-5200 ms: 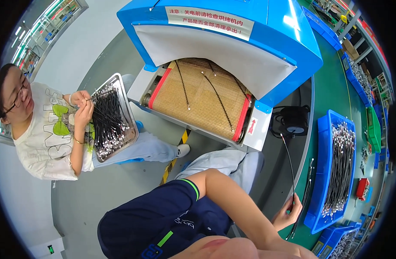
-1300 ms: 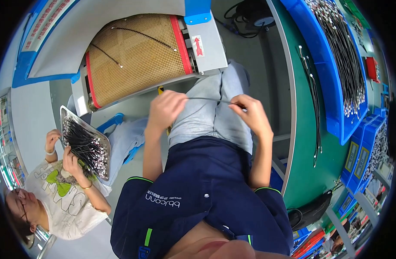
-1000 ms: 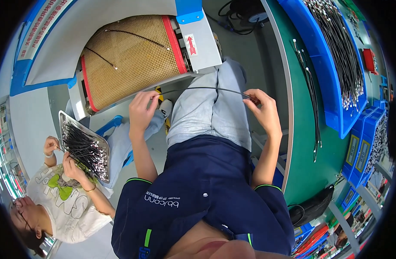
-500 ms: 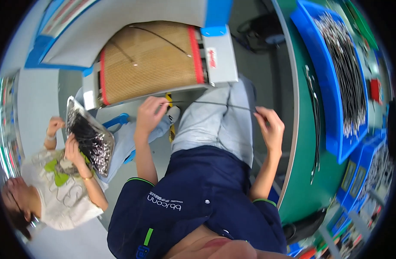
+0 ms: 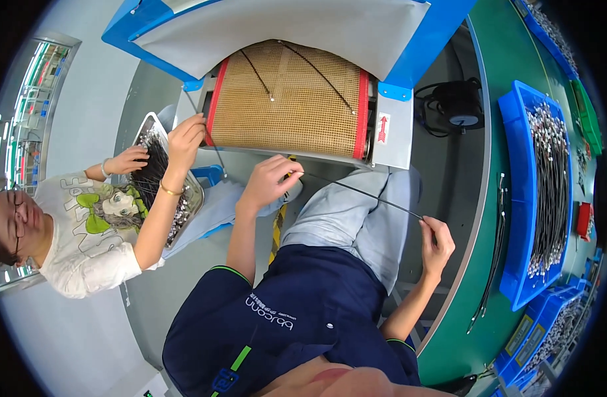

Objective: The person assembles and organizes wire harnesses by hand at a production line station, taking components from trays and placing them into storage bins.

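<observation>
A thin black cable [image 5: 363,190] is stretched between my two hands, above my lap and just in front of a mesh conveyor belt [image 5: 297,126]. Its left end is pinched in my left hand [image 5: 267,182], near the belt's front edge. My right hand [image 5: 437,246] grips the other end, lower and farther right. Two more cables lie on the belt: a longer one [image 5: 320,78] toward the right and a shorter one [image 5: 256,73] toward the left, both running under the machine's pale curtain [image 5: 283,33].
At left a co-worker's raised hand [image 5: 186,135] holds a cable by the belt, above a tray [image 5: 196,198] of cables. On the green table [image 5: 465,278] to my right lie loose cables [image 5: 494,258] and a blue bin [image 5: 515,264] full of cables. Blue machine posts [image 5: 429,53] flank the curtain.
My view has shifted, so the belt and bins sit elsewhere in the picture. The cable stays between my hands, now slanting more. The co-worker has lifted a cable from the tray toward the belt.
</observation>
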